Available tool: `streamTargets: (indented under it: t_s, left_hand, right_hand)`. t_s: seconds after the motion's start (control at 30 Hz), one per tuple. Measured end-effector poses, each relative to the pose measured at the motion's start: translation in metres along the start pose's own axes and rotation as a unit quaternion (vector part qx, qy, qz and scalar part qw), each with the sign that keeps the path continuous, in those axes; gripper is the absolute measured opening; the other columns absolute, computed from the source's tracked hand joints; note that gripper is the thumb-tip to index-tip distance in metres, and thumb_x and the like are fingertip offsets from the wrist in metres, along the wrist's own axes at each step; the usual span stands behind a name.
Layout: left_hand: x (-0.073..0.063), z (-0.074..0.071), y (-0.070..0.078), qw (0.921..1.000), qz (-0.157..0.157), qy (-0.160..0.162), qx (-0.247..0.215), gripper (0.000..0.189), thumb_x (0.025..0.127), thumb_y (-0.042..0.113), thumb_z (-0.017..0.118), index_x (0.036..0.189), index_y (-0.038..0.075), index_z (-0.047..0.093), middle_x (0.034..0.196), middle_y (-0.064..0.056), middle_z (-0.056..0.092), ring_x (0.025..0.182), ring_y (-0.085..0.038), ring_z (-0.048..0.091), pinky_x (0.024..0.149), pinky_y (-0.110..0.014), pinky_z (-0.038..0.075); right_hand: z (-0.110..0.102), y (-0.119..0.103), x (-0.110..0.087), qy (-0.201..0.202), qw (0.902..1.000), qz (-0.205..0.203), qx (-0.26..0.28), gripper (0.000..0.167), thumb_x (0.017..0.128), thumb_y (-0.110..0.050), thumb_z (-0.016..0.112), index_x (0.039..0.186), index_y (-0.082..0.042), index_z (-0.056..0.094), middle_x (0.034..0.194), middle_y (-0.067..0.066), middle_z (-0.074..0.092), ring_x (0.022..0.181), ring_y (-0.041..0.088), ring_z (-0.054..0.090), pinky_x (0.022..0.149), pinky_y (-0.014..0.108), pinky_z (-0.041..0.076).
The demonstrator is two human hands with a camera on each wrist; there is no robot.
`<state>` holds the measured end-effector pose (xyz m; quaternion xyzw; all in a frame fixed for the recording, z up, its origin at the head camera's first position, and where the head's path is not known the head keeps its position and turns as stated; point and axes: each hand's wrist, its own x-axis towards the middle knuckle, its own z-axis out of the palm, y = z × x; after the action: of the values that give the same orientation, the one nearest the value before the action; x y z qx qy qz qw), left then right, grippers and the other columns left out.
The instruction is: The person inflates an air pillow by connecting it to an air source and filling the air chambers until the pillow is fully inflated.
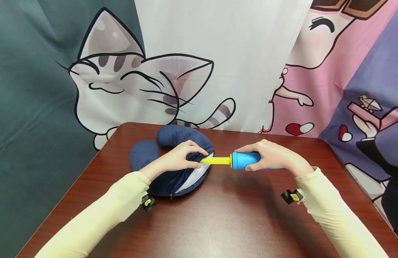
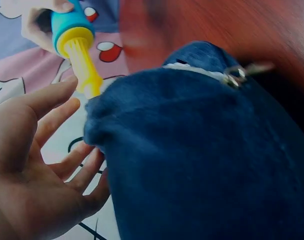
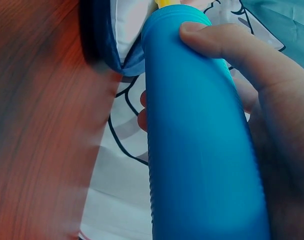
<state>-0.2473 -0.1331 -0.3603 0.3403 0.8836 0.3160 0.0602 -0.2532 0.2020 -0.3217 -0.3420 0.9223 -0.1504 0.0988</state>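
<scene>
My right hand (image 1: pixel 271 156) grips the blue barrel of a hand pump (image 3: pixel 197 120), holding it level above the table, thumb along its front end. A ribbed yellow nozzle (image 1: pixel 219 160) sticks out leftward from the barrel. At its tip is my left hand (image 2: pixel 39 155), thumb and index fingertips right beside the nozzle, fingers loosely extended, other fingertips at the cloth edge of a navy U-shaped neck pillow (image 2: pixel 187 150). An opening in the pillow's cover shows a white inside (image 1: pixel 193 177). In the left wrist view the nozzle tip meets the bunched edge of the pillow.
A metal zipper pull (image 2: pixel 237 76) hangs at the pillow's opening. The pillow lies on a reddish-brown wooden table (image 1: pixel 215 222). A cloth backdrop (image 1: pixel 224 53) with cartoon animals hangs behind the table's far edge. Small black devices are strapped at both wrists.
</scene>
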Motion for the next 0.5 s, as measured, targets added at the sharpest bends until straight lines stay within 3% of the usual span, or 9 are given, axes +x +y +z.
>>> streamTargets:
  t_s: [0.17,0.33,0.5]
  left_hand:
    - [0.0,0.002,-0.006,0.9998,-0.016,-0.011,0.008,0.044,0.087,0.025,0.076,0.128,0.017,0.066,0.129,-0.014,0.054,0.119,-0.029,0.051,0.097,-0.046,0.046]
    - [0.0,0.002,-0.014,0.9993,-0.034,-0.005,-0.013,0.042,0.086,0.017,0.076,0.127,0.018,0.066,0.126,-0.011,0.055,0.114,-0.026,0.056,0.089,-0.037,0.055]
    - [0.0,0.0,-0.023,0.9997,-0.011,0.019,-0.009,0.04,0.088,0.006,0.069,0.126,0.018,0.067,0.124,-0.009,0.06,0.108,-0.025,0.06,0.081,-0.03,0.053]
  right_hand:
    - [0.001,0.001,0.0,-0.001,1.0,-0.005,0.003,0.06,0.079,-0.039,0.081,0.135,-0.029,0.06,0.116,-0.002,0.068,0.096,0.017,0.059,0.077,0.029,0.053]
    - [0.002,0.003,-0.001,0.0,1.0,-0.008,0.003,0.059,0.08,-0.039,0.08,0.135,-0.029,0.061,0.116,-0.002,0.068,0.095,0.016,0.059,0.076,0.029,0.053]
    - [0.003,0.003,-0.001,-0.004,1.0,-0.008,0.001,0.059,0.08,-0.036,0.08,0.135,-0.028,0.06,0.116,-0.002,0.068,0.095,0.016,0.059,0.076,0.029,0.053]
